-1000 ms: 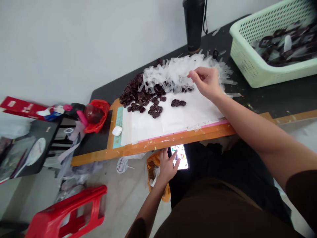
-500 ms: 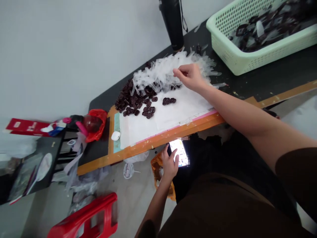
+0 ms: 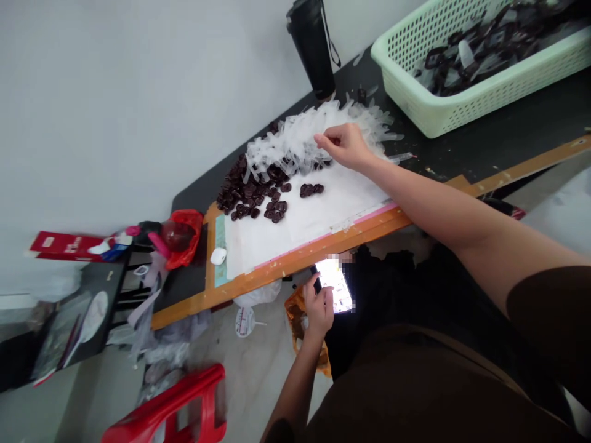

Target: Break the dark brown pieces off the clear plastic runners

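Note:
Below the table edge, my left hand is closed round the near left side of a lit phone, with a finger over the screen. My right hand hovers at the pile of clear plastic strips, its fingers curled in. Whatever those fingers hold, if anything, does not show. Left of the strips lies a heap of dark brown, flat, rounded pieces. A short row of the same pieces rests on the white sheet, and a small cluster sits to its left.
A pale green basket with dark pieces and clear strips stands at the right. Behind the strips rises a black tumbler. A small white case lies by the sheet's left edge. A red stool is on the floor.
The camera view has shifted slightly, so the table items sit a little further left or right in the picture. Both hands keep nearly the same pose; the left-hand finger has moved slightly over the phone screen.

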A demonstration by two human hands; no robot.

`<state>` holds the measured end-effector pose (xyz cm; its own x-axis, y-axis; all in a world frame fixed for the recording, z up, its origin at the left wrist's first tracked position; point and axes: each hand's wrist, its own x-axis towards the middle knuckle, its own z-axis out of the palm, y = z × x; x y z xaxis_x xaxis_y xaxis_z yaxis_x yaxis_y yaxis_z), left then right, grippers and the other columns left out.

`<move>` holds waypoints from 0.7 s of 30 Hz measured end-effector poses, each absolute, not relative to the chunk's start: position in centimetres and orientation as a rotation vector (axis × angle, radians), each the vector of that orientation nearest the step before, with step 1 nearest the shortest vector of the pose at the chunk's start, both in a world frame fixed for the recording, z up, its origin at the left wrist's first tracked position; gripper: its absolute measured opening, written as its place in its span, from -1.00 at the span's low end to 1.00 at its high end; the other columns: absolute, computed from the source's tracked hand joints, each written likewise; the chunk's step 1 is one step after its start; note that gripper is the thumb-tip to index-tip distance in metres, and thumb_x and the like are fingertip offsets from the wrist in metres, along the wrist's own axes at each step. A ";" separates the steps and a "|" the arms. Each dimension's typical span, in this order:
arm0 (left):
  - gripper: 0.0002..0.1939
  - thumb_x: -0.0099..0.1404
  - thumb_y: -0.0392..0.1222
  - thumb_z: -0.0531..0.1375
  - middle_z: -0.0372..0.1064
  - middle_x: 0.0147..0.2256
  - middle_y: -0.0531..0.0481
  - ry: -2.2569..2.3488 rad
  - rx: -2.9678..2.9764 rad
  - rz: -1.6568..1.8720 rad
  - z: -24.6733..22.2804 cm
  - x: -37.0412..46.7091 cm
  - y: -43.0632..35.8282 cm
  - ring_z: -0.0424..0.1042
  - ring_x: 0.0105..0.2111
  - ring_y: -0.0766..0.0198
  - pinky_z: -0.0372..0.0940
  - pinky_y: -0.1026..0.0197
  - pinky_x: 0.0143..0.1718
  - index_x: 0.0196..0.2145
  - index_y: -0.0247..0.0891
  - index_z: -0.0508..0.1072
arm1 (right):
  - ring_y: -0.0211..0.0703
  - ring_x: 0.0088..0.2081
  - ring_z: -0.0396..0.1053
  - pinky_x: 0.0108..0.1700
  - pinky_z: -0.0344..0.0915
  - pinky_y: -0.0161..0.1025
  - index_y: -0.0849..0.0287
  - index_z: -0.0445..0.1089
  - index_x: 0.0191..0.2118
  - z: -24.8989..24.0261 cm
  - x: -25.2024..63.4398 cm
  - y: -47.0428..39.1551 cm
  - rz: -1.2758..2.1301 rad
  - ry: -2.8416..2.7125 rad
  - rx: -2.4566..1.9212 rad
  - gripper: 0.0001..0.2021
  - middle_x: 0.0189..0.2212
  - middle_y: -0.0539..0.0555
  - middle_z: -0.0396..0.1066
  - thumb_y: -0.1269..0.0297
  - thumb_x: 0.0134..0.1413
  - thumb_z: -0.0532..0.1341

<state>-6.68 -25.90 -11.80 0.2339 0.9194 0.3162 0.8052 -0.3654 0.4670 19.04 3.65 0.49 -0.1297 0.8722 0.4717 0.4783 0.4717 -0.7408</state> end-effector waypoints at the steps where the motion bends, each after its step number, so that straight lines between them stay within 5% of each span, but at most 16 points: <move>1: -0.75 0.34 -0.26 0.03 0.26 0.06 -0.19 1.610 2.313 0.853 -11.6 -6.6 -26.0 0.28 0.02 0.09 0.25 -0.02 0.02 -0.28 -0.24 0.53 | -0.13 -0.39 0.25 -0.35 0.17 -0.20 0.13 0.37 -0.33 0.5 19.0 3.6 0.504 -1.760 -1.165 -0.51 -0.58 0.05 0.26 -0.18 0.24 -0.04; 11: -0.68 0.26 -0.33 0.12 0.33 -0.06 -0.18 1.375 2.585 1.286 -2.3 -5.0 -19.7 0.38 -0.06 0.13 0.34 0.04 -0.03 -0.03 -0.22 0.43 | -0.22 -0.48 0.24 -0.34 0.16 -0.24 0.19 0.45 -0.39 1.0 18.6 3.0 0.496 -1.938 -1.070 -0.77 -0.54 0.05 0.38 0.16 0.13 0.16; 15: -0.75 0.29 -0.28 0.12 0.37 -0.11 -0.14 1.438 2.576 1.041 1.2 -4.0 -11.9 0.39 -0.07 0.16 0.33 0.07 0.01 -0.09 -0.21 0.45 | -0.26 -0.51 0.24 -0.37 0.15 -0.28 0.21 0.52 -0.32 1.0 18.4 3.0 0.507 -2.034 -1.009 -0.80 -0.52 0.04 0.44 0.32 0.03 0.15; 21: -0.58 0.22 -0.36 0.11 0.35 -0.02 -0.10 1.382 2.600 0.330 3.1 -2.1 -2.7 0.42 -0.11 0.13 0.33 0.10 -0.05 0.03 -0.15 0.41 | -0.28 -0.54 0.22 -0.39 0.12 -0.31 0.21 0.54 -0.29 1.6 19.3 3.3 0.600 -2.272 -1.055 -0.73 -0.56 0.01 0.41 0.44 -0.08 0.11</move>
